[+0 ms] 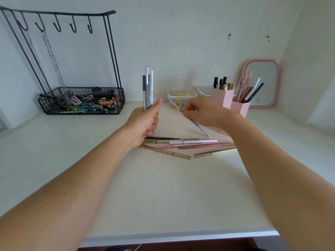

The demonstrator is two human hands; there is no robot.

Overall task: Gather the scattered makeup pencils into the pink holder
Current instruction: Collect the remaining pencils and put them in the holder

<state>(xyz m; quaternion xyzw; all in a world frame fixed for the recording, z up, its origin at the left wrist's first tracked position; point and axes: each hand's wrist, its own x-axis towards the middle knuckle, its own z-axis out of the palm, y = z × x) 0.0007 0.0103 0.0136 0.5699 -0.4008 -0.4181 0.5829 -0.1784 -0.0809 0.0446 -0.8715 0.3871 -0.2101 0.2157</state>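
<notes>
My left hand [147,120] is closed around an upright bundle of several grey and white pencils [148,87], above the middle of the white table. My right hand [199,110] pinches one slim silver-white pencil [201,128], which slants down to the right with its tip near the tabletop. Several loose pencils [184,146] in gold, pink, white, brown and black lie crossed on the table below both hands. The pink holder [233,102], a cluster of hexagonal cups holding several pencils and brushes, stands at the right, partly hidden by my right wrist.
A black wire rack [81,100] with hooks, chains and small clutter stands at the back left. Clear plastic boxes [181,96] sit behind my right hand. A pink-framed mirror [261,82] leans in the right corner. The table's front edge [181,236] is near me.
</notes>
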